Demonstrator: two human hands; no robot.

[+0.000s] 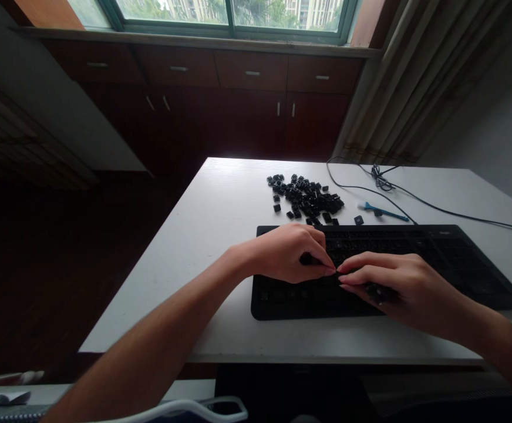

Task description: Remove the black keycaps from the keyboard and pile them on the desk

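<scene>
A black keyboard lies on the white table, with many of its keycaps off on the left part. Over that part, my left hand is closed, thumb and forefinger pinched together. My right hand meets it from the right, its fingertips also pinched and almost touching the left ones. Whatever is between the fingertips is too small to make out. Dark lumps that look like black keycaps show under the curled fingers of my right hand. Behind the keyboard lies a heap of loose black keycaps.
A blue brush with pale bristles lies behind the keyboard, near a single loose keycap. A black cable runs across the back right of the white table. Wooden cabinets stand beyond, under a window.
</scene>
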